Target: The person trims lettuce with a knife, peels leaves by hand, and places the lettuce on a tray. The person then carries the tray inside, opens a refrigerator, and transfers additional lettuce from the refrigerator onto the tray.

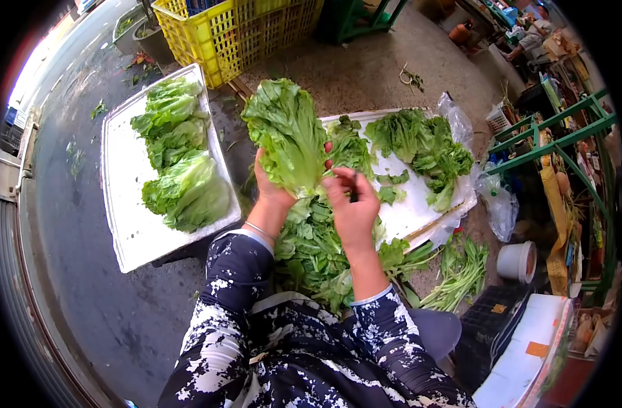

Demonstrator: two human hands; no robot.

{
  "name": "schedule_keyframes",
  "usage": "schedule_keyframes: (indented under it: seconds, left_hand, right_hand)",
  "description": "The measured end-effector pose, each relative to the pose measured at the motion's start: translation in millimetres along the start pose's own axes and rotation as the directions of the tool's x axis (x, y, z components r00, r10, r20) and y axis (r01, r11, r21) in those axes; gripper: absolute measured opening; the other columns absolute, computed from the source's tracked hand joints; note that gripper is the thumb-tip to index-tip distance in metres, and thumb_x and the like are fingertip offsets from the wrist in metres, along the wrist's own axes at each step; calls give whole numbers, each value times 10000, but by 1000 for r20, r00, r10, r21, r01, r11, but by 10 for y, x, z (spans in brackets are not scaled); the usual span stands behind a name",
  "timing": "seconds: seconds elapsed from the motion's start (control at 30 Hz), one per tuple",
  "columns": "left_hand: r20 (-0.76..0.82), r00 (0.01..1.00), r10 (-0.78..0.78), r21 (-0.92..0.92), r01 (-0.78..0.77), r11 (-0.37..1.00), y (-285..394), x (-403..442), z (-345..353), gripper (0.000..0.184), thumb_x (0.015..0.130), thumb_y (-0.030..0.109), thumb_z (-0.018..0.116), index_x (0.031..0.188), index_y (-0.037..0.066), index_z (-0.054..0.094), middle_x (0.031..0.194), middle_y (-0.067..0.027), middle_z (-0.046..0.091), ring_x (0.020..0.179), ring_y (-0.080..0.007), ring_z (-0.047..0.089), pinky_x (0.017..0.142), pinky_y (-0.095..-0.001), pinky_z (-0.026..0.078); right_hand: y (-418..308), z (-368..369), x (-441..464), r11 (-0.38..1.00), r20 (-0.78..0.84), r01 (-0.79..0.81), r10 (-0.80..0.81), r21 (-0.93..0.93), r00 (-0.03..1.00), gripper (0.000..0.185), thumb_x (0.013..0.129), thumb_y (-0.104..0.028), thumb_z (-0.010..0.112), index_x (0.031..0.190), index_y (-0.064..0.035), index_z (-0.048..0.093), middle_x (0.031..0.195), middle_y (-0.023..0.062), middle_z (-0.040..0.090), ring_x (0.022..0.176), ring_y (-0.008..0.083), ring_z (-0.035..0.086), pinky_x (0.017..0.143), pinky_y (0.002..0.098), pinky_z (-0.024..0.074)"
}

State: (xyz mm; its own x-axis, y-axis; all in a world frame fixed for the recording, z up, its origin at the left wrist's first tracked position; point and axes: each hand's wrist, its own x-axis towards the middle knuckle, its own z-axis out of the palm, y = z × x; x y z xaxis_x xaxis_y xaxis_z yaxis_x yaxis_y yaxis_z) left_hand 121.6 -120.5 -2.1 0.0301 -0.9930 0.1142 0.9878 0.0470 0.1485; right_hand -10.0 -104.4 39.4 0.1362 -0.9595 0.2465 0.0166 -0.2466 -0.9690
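My left hand (273, 185) is wrapped round a head of green lettuce (287, 136), with its leaves pointing up and away from me. Some of its fingertips show at the lettuce's right side. Close to the lettuce's pale base is my right hand (355, 204), its fingers curled closed. A small dark thing shows between thumb and fingers there, too little of it visible to name. Beneath both hands lies a heap of loose green leaves (309, 245), partly hidden by my arms.
To the left, several lettuce heads (188, 187) lie in a row on a white foam board (124, 211). More leafy greens (420, 139) rest on another white board (403, 214). A yellow crate (212, 47), a grey bucket (516, 262) and a green metal frame (556, 139) stand around.
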Motion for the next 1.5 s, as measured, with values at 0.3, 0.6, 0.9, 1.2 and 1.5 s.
schedule_keyframes:
  seconds: [0.3, 0.6, 0.9, 1.2, 1.5]
  left_hand:
    - [-92, 995, 48, -19, -50, 999, 14, -3, -174, 503, 735, 297, 564, 1144, 18, 472, 1113, -138, 540, 1001, -269, 534, 887, -408, 422]
    - [-275, 959, 69, 77, -50, 996, -11, 32, -55, 361, 753, 180, 559, 1084, 44, 513, 1040, -97, 568, 963, -239, 543, 890, -382, 419]
    - [-242, 970, 15, -69, -33, 997, 31, 11, 67, 530, 765, 453, 585, 1115, 64, 501, 1089, -101, 549, 1024, -253, 507, 932, -412, 367]
    - [-324, 945, -45, 118, 87, 989, -105, 30, -56, 261, 725, 99, 597, 970, 14, 567, 942, -101, 602, 855, -225, 586, 810, -379, 473]
    - [-414, 847, 333, 80, -331, 940, 349, 4, -11, 346, 740, 123, 637, 1053, 42, 514, 1021, -81, 568, 939, -222, 544, 872, -367, 433]
  right_hand:
    - [58, 100, -34, 992, -147, -124, 128, 34, 981, 158, 792, -116, 625, 830, 34, 596, 683, -35, 536, 583, 42, 427, 543, 199, 376]
    - [426, 50, -63, 755, -201, -359, 535, 548, 820, 96, 831, -103, 547, 865, -15, 564, 704, 25, 553, 498, 99, 502, 353, 188, 313]
    - [434, -164, 164, 845, -213, -393, 486, 362, 848, 117, 791, -87, 575, 850, 13, 588, 655, 5, 539, 440, 69, 459, 345, 177, 295]
    - [552, -278, 373, 929, -488, -256, 360, 268, 795, 39, 743, -3, 558, 753, -41, 552, 659, 14, 515, 501, 73, 433, 435, 213, 338]
    - [1126, -679, 276, 914, -401, -396, 331, -89, 854, 77, 749, -73, 544, 692, -22, 553, 653, 7, 549, 535, 71, 451, 462, 208, 332]
